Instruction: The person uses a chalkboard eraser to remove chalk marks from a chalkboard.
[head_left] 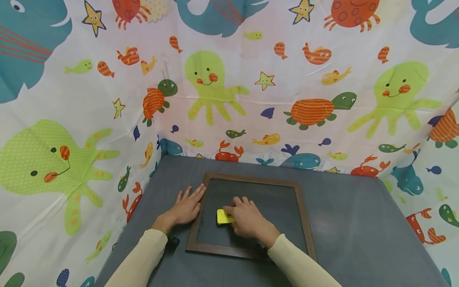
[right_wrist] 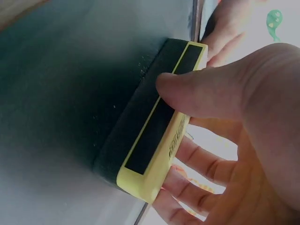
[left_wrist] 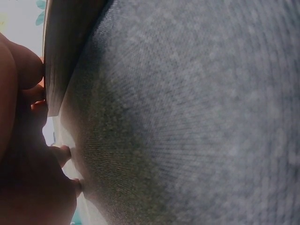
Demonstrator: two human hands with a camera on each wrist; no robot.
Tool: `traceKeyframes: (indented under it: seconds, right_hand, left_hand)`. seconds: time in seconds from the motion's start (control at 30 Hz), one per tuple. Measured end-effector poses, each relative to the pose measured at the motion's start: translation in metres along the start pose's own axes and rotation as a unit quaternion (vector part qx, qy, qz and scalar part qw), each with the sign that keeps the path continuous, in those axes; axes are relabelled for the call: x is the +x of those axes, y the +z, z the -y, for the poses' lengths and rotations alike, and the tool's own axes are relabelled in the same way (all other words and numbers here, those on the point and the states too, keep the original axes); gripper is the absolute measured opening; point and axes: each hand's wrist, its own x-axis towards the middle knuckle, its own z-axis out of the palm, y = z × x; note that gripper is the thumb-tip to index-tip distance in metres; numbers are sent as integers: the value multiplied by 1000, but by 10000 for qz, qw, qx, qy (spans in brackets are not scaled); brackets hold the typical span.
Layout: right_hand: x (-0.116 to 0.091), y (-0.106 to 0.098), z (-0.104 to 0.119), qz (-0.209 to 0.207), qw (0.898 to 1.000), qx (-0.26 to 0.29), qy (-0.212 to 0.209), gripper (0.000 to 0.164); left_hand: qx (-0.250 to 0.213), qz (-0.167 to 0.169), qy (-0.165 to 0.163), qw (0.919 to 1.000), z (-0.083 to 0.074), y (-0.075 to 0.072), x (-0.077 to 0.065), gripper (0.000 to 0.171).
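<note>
A blackboard [head_left: 267, 199] in a brown wooden frame [head_left: 193, 237] lies flat on the grey surface. My right hand [head_left: 249, 219] grips a yellow board eraser [head_left: 223, 217] over the board's middle. In the right wrist view the thumb presses the side of the eraser [right_wrist: 145, 185], and the other fingers lie along its far side. Its dark felt face meets the board, with pale specks of dust beside it. My left hand [head_left: 184, 209] rests at the frame's left edge, fingers spread; the left wrist view shows its thumb against the wood [left_wrist: 58, 70].
Grey cloth [head_left: 358, 223] covers the surface around the board. A curtain [head_left: 251, 95] printed with sea animals hangs behind and along both sides. Close to the left wrist sits a small dark object [head_left: 173, 241].
</note>
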Motion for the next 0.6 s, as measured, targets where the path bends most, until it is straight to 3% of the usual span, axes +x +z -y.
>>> traceKeyframes:
  seconds: [0.27, 0.6]
  right_hand:
    - [-2, -18, -17, -338, 9984, 447, -43, 57]
    - [-9, -59, -39, -727, 9960, 470, 214, 59]
  left_hand:
    - [0, 48, 0, 10000, -2, -3, -2, 65]
    - [17, 73, 85, 9999, 1, -4, -2, 65]
